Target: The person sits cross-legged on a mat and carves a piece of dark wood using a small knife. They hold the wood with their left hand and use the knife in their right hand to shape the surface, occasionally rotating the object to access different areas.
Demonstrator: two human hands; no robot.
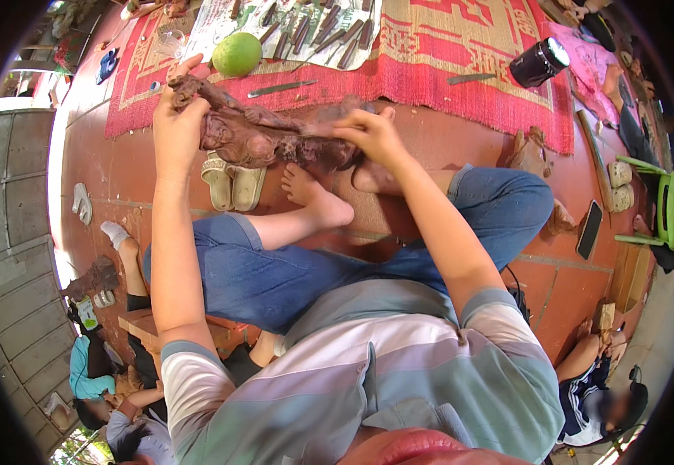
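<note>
A long, knotty dark-brown wood carving [251, 143] is held crosswise above my bare feet, near the edge of the red mat. My left hand [179, 116] is closed around its left end, with some fingers raised behind it. At the right end, my right hand [372, 138] has its fingers bent and pressed together against the wood. Blur around those fingertips hides what they pinch, if anything. Just beyond the carving lie a green round fruit [237, 54] and a thin blade-like tool [282, 88].
Several chisels [325, 35] lie on printed paper on the red-and-tan mat [430, 93]. A black cylinder [539, 62], a phone [589, 230], a green chair [668, 205] and wood pieces are right. Sandals [232, 184] sit below the carving. Other people sit at lower left and lower right.
</note>
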